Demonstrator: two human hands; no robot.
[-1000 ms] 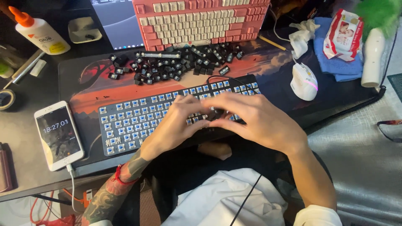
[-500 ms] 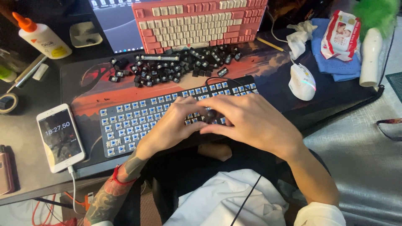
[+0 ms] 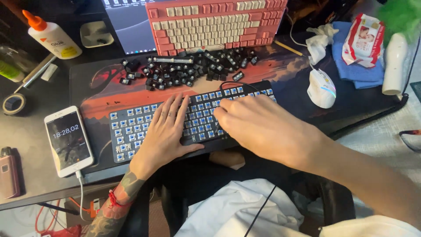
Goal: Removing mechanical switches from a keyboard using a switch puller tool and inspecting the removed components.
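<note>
A black keyboard (image 3: pixel 131 129) with its keycaps off, showing rows of blue switches, lies on a red and black desk mat (image 3: pixel 105 90). My left hand (image 3: pixel 164 131) rests flat on the middle of the keyboard, fingers spread, holding nothing. My right hand (image 3: pixel 263 127) lies over the keyboard's right half, with its fingertips curled down onto the switches; what is under them is hidden. A pile of loose black keycaps (image 3: pixel 184 70) sits on the mat just behind the keyboard.
A pink and cream keyboard (image 3: pixel 215 22) leans at the back. A white mouse (image 3: pixel 321 87), blue cloth and wipes packet (image 3: pixel 362 39) lie right. A white phone (image 3: pixel 68 140), tape roll (image 3: pixel 14 104) and glue bottle (image 3: pixel 52 37) lie left.
My left hand has flattened and spread on the keyboard. My right hand has drawn slightly to the right, apart from the left, which it overlapped before.
</note>
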